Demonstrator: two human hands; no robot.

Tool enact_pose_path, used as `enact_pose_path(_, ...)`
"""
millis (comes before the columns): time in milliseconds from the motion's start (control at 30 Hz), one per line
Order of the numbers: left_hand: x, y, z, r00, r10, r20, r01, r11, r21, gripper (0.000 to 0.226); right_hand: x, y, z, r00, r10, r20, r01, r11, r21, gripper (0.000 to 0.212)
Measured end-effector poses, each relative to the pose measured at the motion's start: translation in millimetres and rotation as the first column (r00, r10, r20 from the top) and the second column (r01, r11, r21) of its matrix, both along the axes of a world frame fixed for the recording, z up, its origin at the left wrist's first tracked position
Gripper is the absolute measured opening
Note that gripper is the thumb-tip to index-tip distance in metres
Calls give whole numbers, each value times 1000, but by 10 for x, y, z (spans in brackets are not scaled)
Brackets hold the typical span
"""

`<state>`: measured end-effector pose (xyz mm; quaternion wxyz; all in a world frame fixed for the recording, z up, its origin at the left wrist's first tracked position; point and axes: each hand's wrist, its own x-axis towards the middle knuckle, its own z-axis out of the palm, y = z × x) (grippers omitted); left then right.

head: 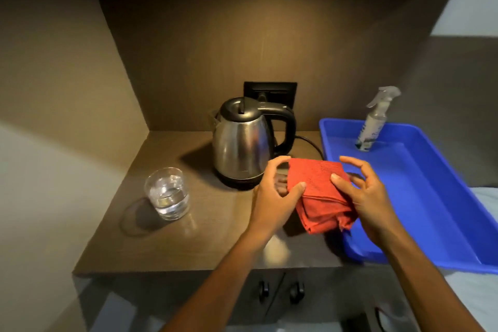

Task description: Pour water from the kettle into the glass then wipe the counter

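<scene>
A steel kettle (pixel 242 145) with a black lid and handle stands upright on its base at the back of the brown counter (pixel 188 237). Left of it stands a short glass (pixel 167 193), partly filled with water. A folded red cloth (pixel 322 197) hangs above the counter's right part, between the kettle and the tray. My left hand (pixel 272 197) pinches the cloth's left edge with thumb and fingers. My right hand (pixel 369 197) holds its right side with the thumb on top and the other fingers spread.
A blue plastic tray (pixel 431 197) lies at the right and juts over the counter's front edge. A spray bottle (pixel 373 124) stands in its far end. The kettle's cord runs to a wall socket (pixel 270 91). Cabinet doors with dark knobs (pixel 280 290) sit below the counter.
</scene>
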<state>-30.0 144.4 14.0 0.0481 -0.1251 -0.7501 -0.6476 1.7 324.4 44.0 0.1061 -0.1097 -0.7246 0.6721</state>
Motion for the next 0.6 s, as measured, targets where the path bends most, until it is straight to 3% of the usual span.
enact_pose_path(67, -12, 343, 59, 998, -33, -52, 26, 992, -125, 30, 51, 267, -24, 994, -102, -37, 107, 965, 238, 26)
enact_pose_path(167, 14, 870, 84, 979, -161, -127, 102, 921, -376, 15, 133, 688, -87, 979, -194, -57, 192, 811, 553, 15)
enact_pose_path(267, 114, 1248, 19, 953, -282, -111, 130, 711, -691, 23, 233, 1040, -208, 964, -263, 33, 160, 676, 719, 11)
enact_pose_path(333, 208, 1385, -44, 938, -329, -110, 94, 546, -832, 31, 328, 1174, -296, 918, -321, 232, 15, 614, 789, 26)
enact_pose_path(400, 355, 1444, -87, 939, -328, -101, 84, 506, -858, 36, 458, 1238, -357, 825, -372, 426, -171, 554, 815, 43)
enact_pose_path(467, 537, 1390, -75, 933, -315, -175, 22, 535, -844, 39, 565, 1223, -337, 829, -338, 445, -240, 502, 831, 49)
enact_pose_path(600, 892, 1093, 46, 892, -171, -419, -278, 525, -805, 46, 770, 996, -123, 970, -153, 187, -112, 401, 909, 42)
